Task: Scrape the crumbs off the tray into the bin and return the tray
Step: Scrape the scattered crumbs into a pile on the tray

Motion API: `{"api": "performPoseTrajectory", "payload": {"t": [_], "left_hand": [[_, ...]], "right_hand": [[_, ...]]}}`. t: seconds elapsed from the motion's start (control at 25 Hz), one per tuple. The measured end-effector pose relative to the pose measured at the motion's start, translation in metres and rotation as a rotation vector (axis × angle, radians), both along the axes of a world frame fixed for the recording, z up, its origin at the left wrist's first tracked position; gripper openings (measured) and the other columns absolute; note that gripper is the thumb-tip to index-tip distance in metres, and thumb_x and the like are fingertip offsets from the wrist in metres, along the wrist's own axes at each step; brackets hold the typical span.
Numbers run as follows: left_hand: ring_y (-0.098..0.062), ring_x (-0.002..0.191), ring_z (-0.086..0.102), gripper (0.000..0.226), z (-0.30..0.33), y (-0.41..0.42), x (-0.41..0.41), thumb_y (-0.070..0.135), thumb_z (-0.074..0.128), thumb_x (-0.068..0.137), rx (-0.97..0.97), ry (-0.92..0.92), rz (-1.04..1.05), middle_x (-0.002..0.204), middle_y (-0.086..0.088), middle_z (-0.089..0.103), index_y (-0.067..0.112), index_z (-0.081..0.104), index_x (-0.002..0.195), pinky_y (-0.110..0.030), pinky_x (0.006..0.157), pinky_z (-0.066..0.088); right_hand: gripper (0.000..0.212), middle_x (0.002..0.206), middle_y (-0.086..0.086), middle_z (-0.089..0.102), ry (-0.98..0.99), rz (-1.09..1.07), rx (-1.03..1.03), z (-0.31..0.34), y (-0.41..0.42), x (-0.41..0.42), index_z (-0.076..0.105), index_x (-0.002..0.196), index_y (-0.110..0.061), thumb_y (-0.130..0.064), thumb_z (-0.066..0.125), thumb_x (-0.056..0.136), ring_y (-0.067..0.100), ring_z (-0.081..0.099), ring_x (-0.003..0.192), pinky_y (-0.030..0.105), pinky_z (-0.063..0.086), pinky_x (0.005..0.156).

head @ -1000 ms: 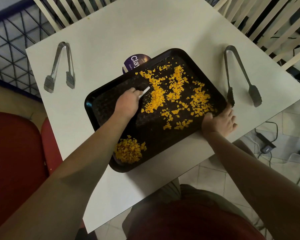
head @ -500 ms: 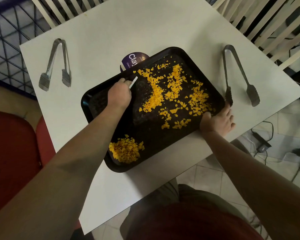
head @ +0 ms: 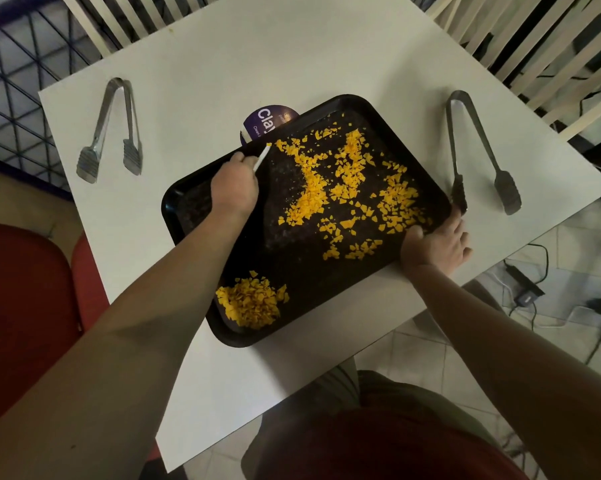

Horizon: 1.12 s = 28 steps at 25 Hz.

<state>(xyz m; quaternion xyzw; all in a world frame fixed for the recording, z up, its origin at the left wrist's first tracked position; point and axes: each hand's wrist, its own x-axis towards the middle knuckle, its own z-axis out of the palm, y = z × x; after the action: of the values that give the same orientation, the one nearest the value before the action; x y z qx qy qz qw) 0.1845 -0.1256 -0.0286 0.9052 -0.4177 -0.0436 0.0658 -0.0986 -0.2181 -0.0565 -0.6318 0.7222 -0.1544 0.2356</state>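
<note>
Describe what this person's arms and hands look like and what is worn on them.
Both forearms are bare from the bottom of the frame to the wrists: no sleeves, gloves, watch, bracelets or rings show. The left hand and the right hand are bare too. Nails are too small to judge. A dark red garment and olive cloth show at the bottom of the view.

White square desk [head: 292, 53], cream slatted chair backs [head: 520, 39] behind, red seat [head: 18, 306] at left, dark wire grid panel [head: 18, 81] far left, pale tiled floor [head: 413, 344], black cables and adapter [head: 527, 296] at right, dim light
</note>
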Motion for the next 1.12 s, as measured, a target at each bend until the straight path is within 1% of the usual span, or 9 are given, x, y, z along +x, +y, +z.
{"api": "performPoseTrajectory", "payload": {"t": [0.12, 0.24, 0.4, 0.52, 0.64, 0.72, 0.96, 1.04, 1.12], "left_hand": [[-0.034, 0.099, 0.056, 0.032, -0.001, -0.001, -0.001, 0.007, 0.044, 0.092, 0.024, 0.043, 0.012, 0.113, -0.014, 0.053, 0.008, 0.058, 0.121, -0.041, 0.079, 0.046], [-0.030, 0.095, 0.056, 0.034, 0.003, 0.001, -0.014, 0.011, 0.045, 0.094, 0.003, 0.115, -0.154, 0.108, -0.011, 0.055, 0.012, 0.057, 0.126, -0.037, 0.078, 0.046], [-0.024, 0.091, 0.057, 0.034, 0.006, 0.012, -0.031, 0.016, 0.047, 0.095, 0.044, 0.108, -0.367, 0.104, -0.006, 0.056, 0.016, 0.056, 0.127, -0.034, 0.074, 0.048], [-0.027, 0.092, 0.057, 0.033, 0.004, 0.011, -0.017, 0.015, 0.046, 0.094, -0.099, 0.080, -0.114, 0.107, -0.009, 0.056, 0.013, 0.057, 0.125, -0.035, 0.075, 0.046], [-0.031, 0.096, 0.057, 0.031, 0.000, 0.004, -0.003, 0.010, 0.043, 0.093, -0.073, 0.078, 0.083, 0.109, -0.014, 0.055, 0.009, 0.060, 0.118, -0.037, 0.076, 0.046], [-0.032, 0.096, 0.057, 0.031, 0.000, 0.001, -0.005, 0.010, 0.044, 0.092, -0.041, 0.121, 0.082, 0.109, -0.014, 0.055, 0.009, 0.061, 0.118, -0.038, 0.078, 0.047], [-0.023, 0.087, 0.057, 0.035, 0.000, 0.009, -0.042, 0.013, 0.050, 0.093, -0.032, 0.240, -0.158, 0.104, -0.007, 0.056, 0.012, 0.056, 0.128, -0.034, 0.077, 0.051], [-0.023, 0.086, 0.058, 0.034, 0.001, 0.014, -0.043, 0.013, 0.050, 0.093, -0.086, 0.235, -0.123, 0.104, -0.007, 0.057, 0.013, 0.058, 0.126, -0.036, 0.078, 0.052], [-0.026, 0.089, 0.059, 0.032, 0.000, 0.013, -0.031, 0.011, 0.048, 0.092, -0.164, 0.199, 0.027, 0.107, -0.010, 0.057, 0.011, 0.060, 0.122, -0.038, 0.081, 0.052]], "right_hand": [[0.077, 0.140, 0.011, 0.042, 0.003, 0.004, 0.002, 0.000, -0.001, -0.001, 0.024, 0.145, -0.012, -0.025, 0.049, 0.074, 0.029, 0.037, 0.125, 0.039, 0.023, 0.105], [0.076, 0.140, 0.012, 0.042, -0.004, 0.013, 0.008, -0.001, -0.001, -0.002, 0.024, 0.145, -0.012, -0.022, 0.052, 0.076, 0.030, 0.037, 0.125, 0.040, 0.023, 0.105], [0.076, 0.137, 0.012, 0.044, -0.013, 0.008, -0.004, 0.000, 0.000, -0.001, 0.026, 0.145, -0.012, -0.025, 0.049, 0.073, 0.030, 0.038, 0.124, 0.040, 0.024, 0.104], [0.077, 0.137, 0.011, 0.044, -0.005, -0.002, 0.000, -0.001, -0.001, 0.000, 0.026, 0.145, -0.012, -0.025, 0.049, 0.072, 0.030, 0.039, 0.123, 0.040, 0.024, 0.104], [0.077, 0.137, 0.012, 0.044, -0.007, -0.004, -0.001, -0.001, -0.001, 0.000, 0.026, 0.145, -0.012, -0.025, 0.048, 0.072, 0.030, 0.039, 0.124, 0.040, 0.024, 0.104], [0.077, 0.138, 0.012, 0.043, -0.007, 0.000, 0.005, 0.000, -0.001, -0.001, 0.026, 0.145, -0.011, -0.025, 0.049, 0.073, 0.029, 0.037, 0.125, 0.039, 0.023, 0.104], [0.075, 0.138, 0.013, 0.042, -0.006, 0.007, 0.008, 0.000, 0.000, 0.000, 0.025, 0.145, -0.010, -0.023, 0.050, 0.076, 0.030, 0.036, 0.126, 0.039, 0.023, 0.104], [0.078, 0.137, 0.013, 0.043, -0.005, 0.012, 0.001, 0.001, 0.000, 0.000, 0.026, 0.144, -0.010, -0.029, 0.045, 0.071, 0.031, 0.038, 0.125, 0.039, 0.024, 0.104], [0.078, 0.137, 0.013, 0.043, -0.001, 0.009, 0.001, 0.000, 0.000, 0.000, 0.026, 0.145, -0.010, -0.029, 0.045, 0.071, 0.030, 0.038, 0.124, 0.039, 0.024, 0.104]]}}
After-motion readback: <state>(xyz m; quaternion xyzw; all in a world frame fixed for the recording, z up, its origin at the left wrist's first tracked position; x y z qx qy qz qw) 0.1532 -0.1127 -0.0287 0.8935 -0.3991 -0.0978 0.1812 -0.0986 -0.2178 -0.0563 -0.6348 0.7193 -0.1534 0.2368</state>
